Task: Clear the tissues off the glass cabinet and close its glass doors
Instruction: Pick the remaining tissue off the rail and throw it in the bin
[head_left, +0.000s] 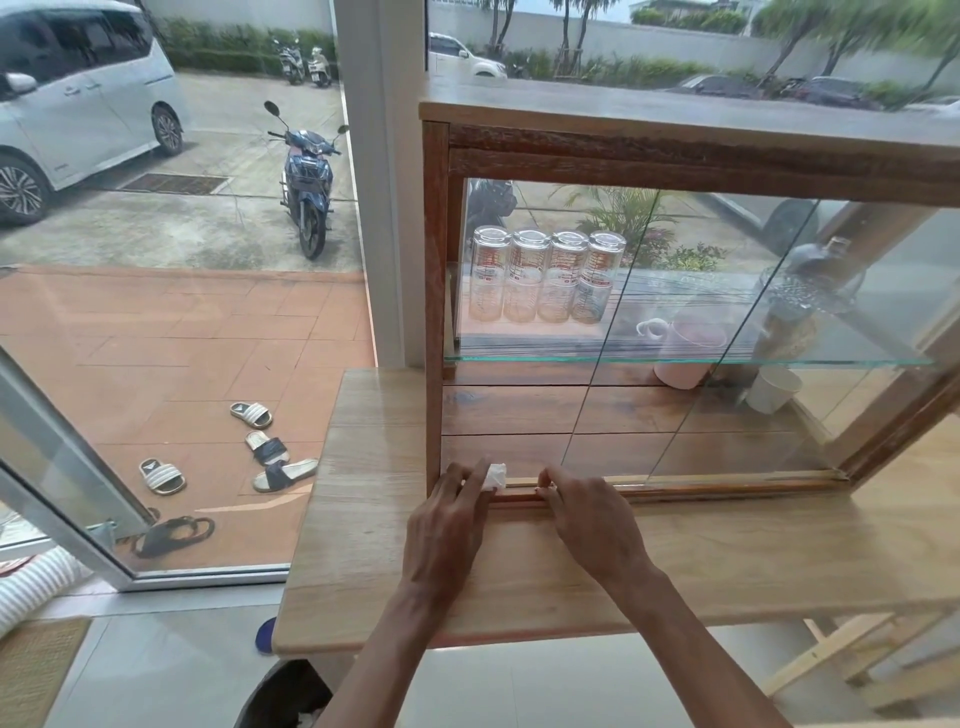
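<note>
hands: left hand (451, 514) pinches the tissue (494, 476), right hand (587, 514) empty, fingertips pressed on the cabinet (435, 291) bottom rail | tissue: at the cabinet's lower-left corner, on the rail | risk: wad jams the track or tears; sliding glass doors (675, 332) could nip fingers | axis: crumpled, none clear; rail runs left-right

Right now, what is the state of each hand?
Left hand: fingers pressing a white tissue at the cabinet's bottom track.
Right hand: fingertips on the track, holding nothing visible.
</note>
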